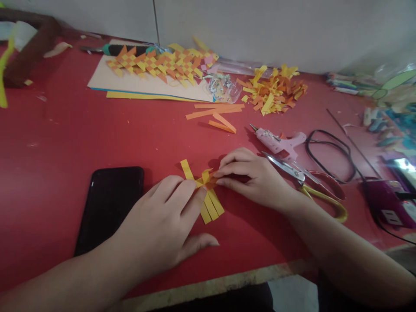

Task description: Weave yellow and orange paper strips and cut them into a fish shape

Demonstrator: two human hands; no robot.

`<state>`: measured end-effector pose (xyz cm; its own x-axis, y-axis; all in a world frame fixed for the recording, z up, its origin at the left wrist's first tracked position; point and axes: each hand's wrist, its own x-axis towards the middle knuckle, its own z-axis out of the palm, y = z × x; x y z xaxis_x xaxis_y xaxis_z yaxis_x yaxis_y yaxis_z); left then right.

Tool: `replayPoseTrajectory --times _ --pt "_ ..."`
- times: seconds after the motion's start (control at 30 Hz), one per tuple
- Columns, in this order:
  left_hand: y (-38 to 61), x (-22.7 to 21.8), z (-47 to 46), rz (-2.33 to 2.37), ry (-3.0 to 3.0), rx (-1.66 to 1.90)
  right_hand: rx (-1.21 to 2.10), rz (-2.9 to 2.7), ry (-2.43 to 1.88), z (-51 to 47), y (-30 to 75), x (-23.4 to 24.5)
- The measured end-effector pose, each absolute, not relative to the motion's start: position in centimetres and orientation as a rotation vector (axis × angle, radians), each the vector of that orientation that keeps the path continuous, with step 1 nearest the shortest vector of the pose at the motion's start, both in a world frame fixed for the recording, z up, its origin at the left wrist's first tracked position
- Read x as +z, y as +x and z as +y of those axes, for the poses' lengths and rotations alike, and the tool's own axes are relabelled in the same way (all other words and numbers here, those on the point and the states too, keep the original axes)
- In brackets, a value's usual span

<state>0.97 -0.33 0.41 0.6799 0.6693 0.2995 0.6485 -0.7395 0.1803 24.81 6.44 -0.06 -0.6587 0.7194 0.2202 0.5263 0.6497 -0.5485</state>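
Observation:
Several yellow paper strips [211, 207] lie side by side on the red table [65, 130], crossed by an orange strip [210, 181] near their upper ends. My left hand [165, 221] lies flat with its fingers stretched out, pressing the strips down. My right hand [251, 175] comes from the right, its fingertips pinched together on the orange strip's end where it meets the yellow ones.
A black phone [108, 208] lies left of my left hand. Scissors [305, 177] and a pink glue gun [281, 142] with black cord sit to the right. A woven orange-yellow paper mat [162, 64], loose strips [216, 113] and a pile of offcuts [274, 91] are farther back.

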Motion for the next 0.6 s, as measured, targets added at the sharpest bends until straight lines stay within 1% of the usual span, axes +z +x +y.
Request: replayPoseTrajectory --times 0.33,0.47,0.6 --pt "0.9 0.4 -0.4 1.109 2.815 0.553 0.553 -2.457 -1.062 5.7 24.0 0.3" --pt "0.9 0.4 -0.4 1.098 2.816 0.550 0.514 -2.467 -1.043 5.4 23.6 0.4" --pt "0.9 0.4 -0.4 1.108 2.811 0.538 0.541 -2.440 -0.990 5.1 23.4 0.2"
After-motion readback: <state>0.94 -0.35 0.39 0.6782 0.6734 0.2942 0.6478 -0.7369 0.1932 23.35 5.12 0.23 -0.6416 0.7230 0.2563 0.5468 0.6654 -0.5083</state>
